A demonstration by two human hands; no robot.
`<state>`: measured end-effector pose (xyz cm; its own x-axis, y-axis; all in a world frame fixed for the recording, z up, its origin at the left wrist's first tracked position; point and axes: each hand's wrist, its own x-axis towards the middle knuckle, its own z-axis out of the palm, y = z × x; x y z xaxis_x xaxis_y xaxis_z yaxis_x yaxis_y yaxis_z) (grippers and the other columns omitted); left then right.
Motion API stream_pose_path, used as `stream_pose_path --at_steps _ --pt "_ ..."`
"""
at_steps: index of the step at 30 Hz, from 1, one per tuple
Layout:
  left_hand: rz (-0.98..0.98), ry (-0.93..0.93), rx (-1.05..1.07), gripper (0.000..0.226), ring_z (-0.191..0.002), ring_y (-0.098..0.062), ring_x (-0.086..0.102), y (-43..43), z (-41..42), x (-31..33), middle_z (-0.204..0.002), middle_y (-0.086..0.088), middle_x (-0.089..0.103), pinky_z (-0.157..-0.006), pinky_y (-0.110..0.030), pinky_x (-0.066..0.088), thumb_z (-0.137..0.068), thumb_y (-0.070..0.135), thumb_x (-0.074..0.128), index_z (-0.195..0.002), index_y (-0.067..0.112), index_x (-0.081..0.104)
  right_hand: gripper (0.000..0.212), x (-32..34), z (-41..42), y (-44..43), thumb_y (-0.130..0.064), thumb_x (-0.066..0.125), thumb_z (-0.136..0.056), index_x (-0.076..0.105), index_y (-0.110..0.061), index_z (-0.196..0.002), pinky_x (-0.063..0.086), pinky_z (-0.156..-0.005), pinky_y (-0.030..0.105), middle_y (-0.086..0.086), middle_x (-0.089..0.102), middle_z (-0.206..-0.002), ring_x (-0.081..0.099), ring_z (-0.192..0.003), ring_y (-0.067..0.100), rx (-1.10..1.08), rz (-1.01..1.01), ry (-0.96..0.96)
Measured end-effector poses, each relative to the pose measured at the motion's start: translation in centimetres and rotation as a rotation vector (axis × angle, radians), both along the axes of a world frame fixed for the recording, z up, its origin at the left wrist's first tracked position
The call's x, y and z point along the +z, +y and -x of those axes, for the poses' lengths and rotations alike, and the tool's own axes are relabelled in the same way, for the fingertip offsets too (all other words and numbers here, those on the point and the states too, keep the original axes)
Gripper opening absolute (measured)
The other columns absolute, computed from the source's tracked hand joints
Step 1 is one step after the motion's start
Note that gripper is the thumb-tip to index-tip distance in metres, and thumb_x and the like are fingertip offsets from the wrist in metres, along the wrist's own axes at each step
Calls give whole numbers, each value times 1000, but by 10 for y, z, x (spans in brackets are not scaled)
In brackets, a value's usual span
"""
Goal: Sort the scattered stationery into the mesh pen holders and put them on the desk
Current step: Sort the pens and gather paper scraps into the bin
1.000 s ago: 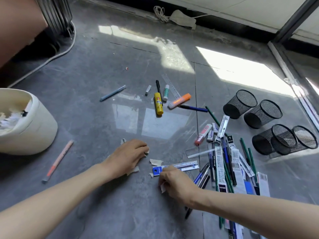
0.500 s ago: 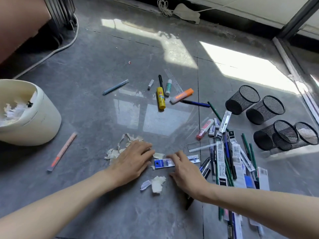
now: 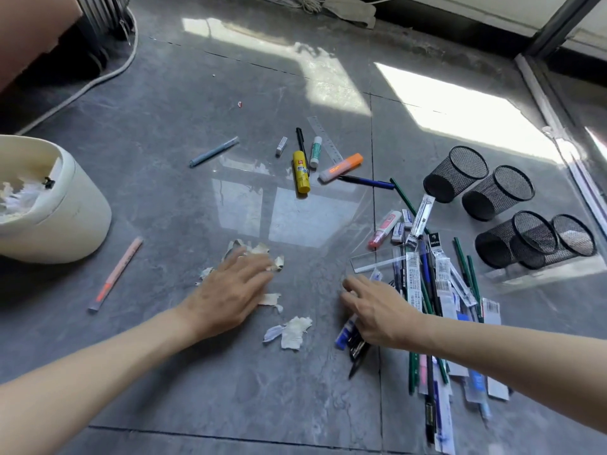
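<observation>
Several black mesh pen holders (image 3: 455, 174) lie on their sides on the grey floor at the right. A pile of pens, pencils and packaged refills (image 3: 438, 290) lies in front of them. My right hand (image 3: 377, 310) rests with spread fingers on the pile's left edge, over a blue refill pack (image 3: 343, 334). My left hand (image 3: 230, 290) lies flat on torn paper scraps (image 3: 259, 249). A yellow glue stick (image 3: 301, 172), an orange highlighter (image 3: 341, 166), a blue pen (image 3: 213, 151) and a pink highlighter (image 3: 115, 274) lie scattered farther off.
A cream waste bin (image 3: 65, 218) holding paper shreds stands at the left. More crumpled scraps (image 3: 292, 333) lie between my hands. A white cable (image 3: 98, 80) runs along the far left. A glass door frame (image 3: 565, 152) borders the right side.
My right hand has moved right onto the pile's edge, taking the blue refill pack along. My left hand has slid forward over the paper scraps.
</observation>
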<state>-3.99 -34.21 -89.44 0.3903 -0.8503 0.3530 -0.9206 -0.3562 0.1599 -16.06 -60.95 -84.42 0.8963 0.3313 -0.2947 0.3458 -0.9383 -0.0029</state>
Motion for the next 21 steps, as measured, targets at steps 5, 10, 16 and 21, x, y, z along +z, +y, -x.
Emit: stream_pose_path --at_steps 5,10,16,21 --pt "-106 501 423 75 -143 -8 10 3 -14 -7 -154 3 24 -113 -23 -8 -86 58 12 -147 17 28 25 -9 6 30 -40 47 -78 51 -15 -81 44 -62 31 2 53 -85 49 -71 20 107 -92 -101" --pt "-50 720 163 90 -139 3 15 -5 21 -14 -151 4 32 -117 -21 8 -84 74 2 -143 16 38 46 -23 -5 63 -66 45 -75 47 -20 -75 42 -53 25 -4 54 -69 54 -58 17 41 -111 -62" --pt "208 723 289 60 -137 2 20 0 32 -2 -146 7 33 -115 -19 12 -95 52 26 -138 14 44 23 -20 -48 68 -31 61 -82 54 -8 -79 43 -57 37 11 62 -80 58 -72 35 -221 -356 -47" --pt "247 756 681 63 -138 5 8 -6 56 1 -150 15 19 -112 -15 -3 -91 48 17 -145 20 32 38 -21 -56 45 -50 48 -90 50 -16 -106 46 -80 32 2 50 -113 50 -97 16 -290 -472 -116"
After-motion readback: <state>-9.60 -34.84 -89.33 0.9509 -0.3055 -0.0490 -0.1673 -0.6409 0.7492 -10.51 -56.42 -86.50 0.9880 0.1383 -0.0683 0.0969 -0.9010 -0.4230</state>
